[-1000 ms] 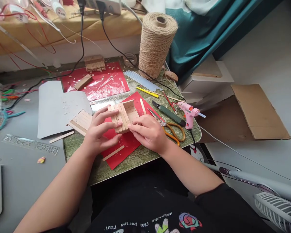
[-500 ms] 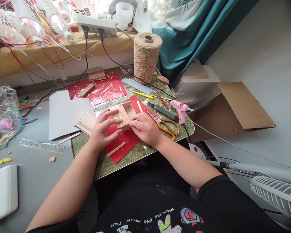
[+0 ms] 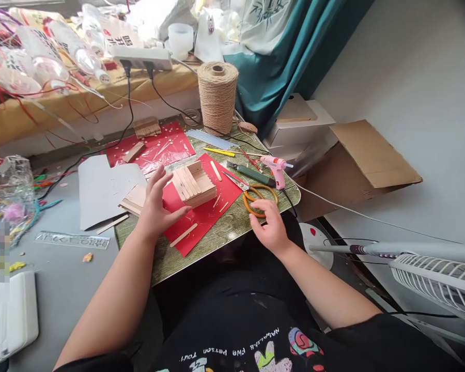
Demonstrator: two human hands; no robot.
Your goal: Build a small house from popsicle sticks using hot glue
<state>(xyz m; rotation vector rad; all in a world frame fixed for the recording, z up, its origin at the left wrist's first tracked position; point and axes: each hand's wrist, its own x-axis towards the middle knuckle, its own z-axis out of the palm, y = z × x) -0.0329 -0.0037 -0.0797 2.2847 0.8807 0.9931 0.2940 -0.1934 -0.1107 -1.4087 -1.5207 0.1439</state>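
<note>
Both your hands look empty: the right hand [image 3: 271,228] curls its fingers loosely near orange-handled metal scissors [image 3: 241,184]; the left hand [image 3: 155,209] spreads its fingers beside the small box of pale wooden sticks [image 3: 189,185]. On a red paper sheet [image 3: 197,226], the box's walls seem joined and its top partly covered, leaving one section open and a flat, round-ended wooden stick [image 3: 216,171] unattached beyond.

Head-worn view; faces forward and down; tabletop [image 3: 165,263] near.
</note>
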